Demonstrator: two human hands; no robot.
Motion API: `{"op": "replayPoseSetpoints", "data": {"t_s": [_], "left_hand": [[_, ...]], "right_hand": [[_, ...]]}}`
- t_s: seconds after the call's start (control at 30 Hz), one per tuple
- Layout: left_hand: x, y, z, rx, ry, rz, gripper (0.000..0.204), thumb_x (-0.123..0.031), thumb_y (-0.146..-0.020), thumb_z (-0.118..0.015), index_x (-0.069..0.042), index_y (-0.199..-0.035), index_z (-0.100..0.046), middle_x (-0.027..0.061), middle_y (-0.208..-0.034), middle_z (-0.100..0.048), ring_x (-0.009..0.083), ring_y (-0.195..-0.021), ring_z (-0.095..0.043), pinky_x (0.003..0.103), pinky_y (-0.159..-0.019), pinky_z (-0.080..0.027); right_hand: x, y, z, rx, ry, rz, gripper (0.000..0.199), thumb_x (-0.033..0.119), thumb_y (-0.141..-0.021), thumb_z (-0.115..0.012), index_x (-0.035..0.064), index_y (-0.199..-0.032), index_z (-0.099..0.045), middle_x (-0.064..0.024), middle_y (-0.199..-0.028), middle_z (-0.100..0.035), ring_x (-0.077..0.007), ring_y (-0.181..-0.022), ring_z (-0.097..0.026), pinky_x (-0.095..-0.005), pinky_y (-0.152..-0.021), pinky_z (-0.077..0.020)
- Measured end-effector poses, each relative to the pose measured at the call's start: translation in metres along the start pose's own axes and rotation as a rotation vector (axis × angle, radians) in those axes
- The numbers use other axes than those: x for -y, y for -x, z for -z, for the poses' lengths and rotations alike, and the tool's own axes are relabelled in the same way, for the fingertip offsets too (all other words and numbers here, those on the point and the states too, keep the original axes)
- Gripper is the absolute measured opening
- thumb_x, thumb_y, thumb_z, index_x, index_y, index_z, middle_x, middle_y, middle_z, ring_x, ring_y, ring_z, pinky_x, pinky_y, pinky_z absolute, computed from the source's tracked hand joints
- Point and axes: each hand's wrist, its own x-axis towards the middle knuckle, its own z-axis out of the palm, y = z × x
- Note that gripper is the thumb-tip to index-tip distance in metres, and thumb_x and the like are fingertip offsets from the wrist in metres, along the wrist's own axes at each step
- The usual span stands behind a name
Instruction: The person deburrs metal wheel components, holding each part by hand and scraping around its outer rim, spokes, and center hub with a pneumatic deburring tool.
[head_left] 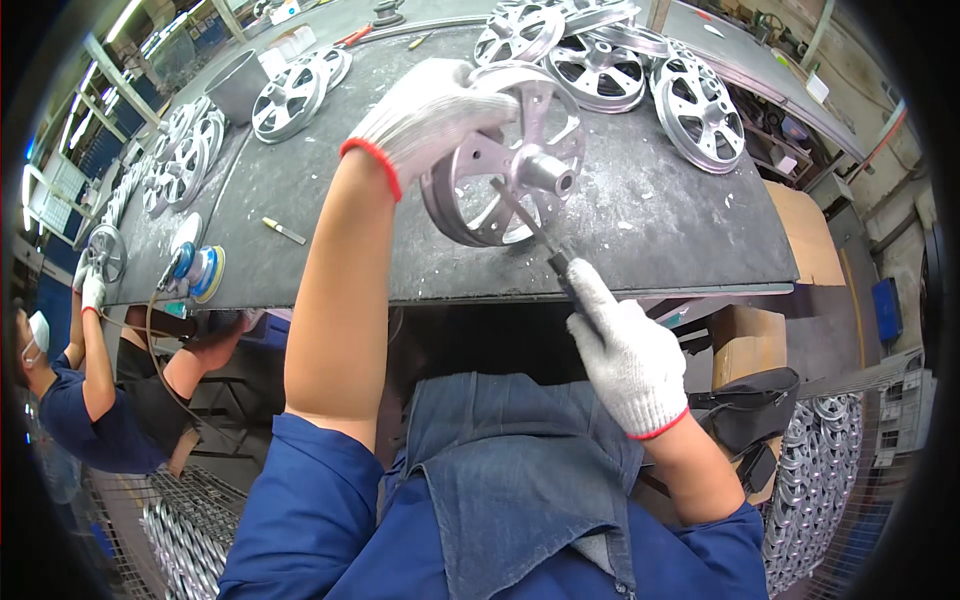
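Observation:
A silver cast metal wheel with wide spokes and a protruding hub stands tilted on the dark workbench. My left hand, in a white knit glove with a red cuff, is closed on the wheel's upper left side; its fingertips are partly hidden behind the spokes. My right hand, gloved the same way, is wrapped round the dark handle of a file, forefinger stretched along it. The file's narrow blade reaches into an opening between the spokes, beside the hub. Whether it touches the metal I cannot tell.
More wheels are heaped at the back right, others at the left beside a grey bucket. A blue sander and a marker lie left. A co-worker handles a wheel there. Wire baskets of parts flank me.

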Motion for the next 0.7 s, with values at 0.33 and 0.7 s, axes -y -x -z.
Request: {"op": "replayPoseSetpoints", "data": {"t_s": [0.33, 0.7], "left_hand": [[-0.021, -0.014, -0.012, 0.009, -0.079, -0.039, 0.049, -0.035, -0.089, -0.079, 0.009, -0.111, -0.079, 0.0150, -0.098, -0.082, 0.0206, -0.086, -0.076, 0.034, -0.081, -0.060], [0.043, 0.048, -0.022, -0.346, 0.392, 0.118, 0.038, -0.024, -0.098, -0.086, 0.002, -0.122, -0.072, 0.0010, -0.086, -0.071, 0.0076, -0.067, -0.064, 0.025, -0.061, -0.050]], "right_hand": [[-0.014, 0.000, 0.002, 0.092, -0.187, -0.057, 0.069, 0.034, -0.101, -0.078, 0.0267, -0.166, -0.055, -0.0176, -0.090, -0.074, -0.0396, -0.083, -0.076, -0.0503, -0.081, -0.0607], [-0.020, 0.019, -0.021, 0.274, -0.620, -0.176, 0.075, 0.033, -0.103, -0.077, 0.0169, -0.171, -0.048, -0.0280, -0.112, -0.079, -0.0445, -0.092, -0.078, -0.0451, -0.086, -0.0604]]}}
